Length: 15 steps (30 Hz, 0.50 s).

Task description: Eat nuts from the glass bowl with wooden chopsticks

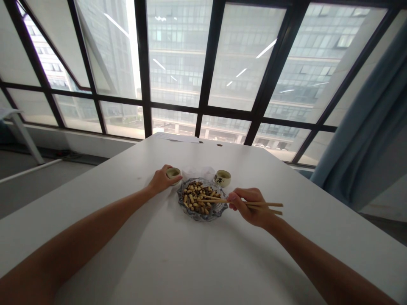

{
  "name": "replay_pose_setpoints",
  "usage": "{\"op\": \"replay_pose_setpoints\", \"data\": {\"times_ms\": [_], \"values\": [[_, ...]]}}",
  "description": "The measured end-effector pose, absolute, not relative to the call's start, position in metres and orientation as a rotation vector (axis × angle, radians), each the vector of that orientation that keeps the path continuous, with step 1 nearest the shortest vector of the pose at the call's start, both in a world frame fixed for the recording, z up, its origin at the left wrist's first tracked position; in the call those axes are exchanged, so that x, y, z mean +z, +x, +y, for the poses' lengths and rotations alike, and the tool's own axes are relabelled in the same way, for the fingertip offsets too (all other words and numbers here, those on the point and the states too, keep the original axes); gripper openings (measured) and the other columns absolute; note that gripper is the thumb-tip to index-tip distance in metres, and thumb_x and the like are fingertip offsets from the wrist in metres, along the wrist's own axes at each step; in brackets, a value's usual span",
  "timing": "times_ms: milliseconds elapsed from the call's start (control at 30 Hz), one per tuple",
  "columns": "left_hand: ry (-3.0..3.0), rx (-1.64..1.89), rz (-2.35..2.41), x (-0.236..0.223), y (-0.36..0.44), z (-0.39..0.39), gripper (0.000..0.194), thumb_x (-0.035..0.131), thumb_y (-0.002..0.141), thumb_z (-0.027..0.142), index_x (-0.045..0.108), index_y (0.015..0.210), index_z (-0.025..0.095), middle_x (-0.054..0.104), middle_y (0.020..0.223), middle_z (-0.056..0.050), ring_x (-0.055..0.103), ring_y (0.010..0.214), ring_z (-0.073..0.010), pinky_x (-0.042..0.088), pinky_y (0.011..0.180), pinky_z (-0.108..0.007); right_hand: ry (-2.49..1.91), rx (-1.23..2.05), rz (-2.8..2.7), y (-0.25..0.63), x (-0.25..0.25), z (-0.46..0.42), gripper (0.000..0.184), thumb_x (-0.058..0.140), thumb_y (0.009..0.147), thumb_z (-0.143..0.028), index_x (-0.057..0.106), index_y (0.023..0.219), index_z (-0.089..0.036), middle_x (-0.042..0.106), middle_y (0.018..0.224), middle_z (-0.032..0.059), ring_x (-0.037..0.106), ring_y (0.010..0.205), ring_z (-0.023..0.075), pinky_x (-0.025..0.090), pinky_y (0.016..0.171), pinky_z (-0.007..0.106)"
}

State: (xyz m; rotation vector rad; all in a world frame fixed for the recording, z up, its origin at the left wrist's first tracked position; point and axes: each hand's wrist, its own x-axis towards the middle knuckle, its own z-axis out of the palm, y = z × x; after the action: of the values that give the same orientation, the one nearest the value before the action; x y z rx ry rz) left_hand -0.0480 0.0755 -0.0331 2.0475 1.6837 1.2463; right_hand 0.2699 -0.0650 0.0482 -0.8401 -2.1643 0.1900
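Observation:
A glass dish (219, 209) heaped with peanuts (196, 199) sits in the middle of the white table (165, 254). My right hand (251, 206) grips a pair of wooden chopsticks (267, 206), whose tips reach into the peanuts. My left hand (161, 181) is wrapped round a small pale green cup (173, 172) just left of the dish. A second small cup (222, 178) with dark writing stands behind the dish on the right.
A white tissue or paper (197, 172) lies behind the dish between the two cups. Sheets of paper (178, 137) rest at the table's far edge. Large dark-framed windows (203, 84) fill the background, and a blue curtain (369, 127) hangs at the right.

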Motion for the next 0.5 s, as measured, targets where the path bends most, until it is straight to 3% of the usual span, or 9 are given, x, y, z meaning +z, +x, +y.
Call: {"op": "replay_pose_setpoints", "data": {"times_ms": [500], "values": [[2.026, 1.240, 1.683, -0.0316, -0.0475, 0.0751, 0.062, 0.076, 0.067, 0.063, 0.064, 0.108, 0.018, 0.074, 0.096, -0.009, 0.071, 0.088, -0.0251, 0.056, 0.078, -0.033, -0.814, 0.216, -2.147, 0.2697, 0.0422, -0.0633, 0.051, 0.045, 0.102, -0.045, 0.059, 0.060, -0.020, 0.062, 0.050, 0.0021, 0.055, 0.041, 0.0106, 0.039, 0.042, 0.022]]}}
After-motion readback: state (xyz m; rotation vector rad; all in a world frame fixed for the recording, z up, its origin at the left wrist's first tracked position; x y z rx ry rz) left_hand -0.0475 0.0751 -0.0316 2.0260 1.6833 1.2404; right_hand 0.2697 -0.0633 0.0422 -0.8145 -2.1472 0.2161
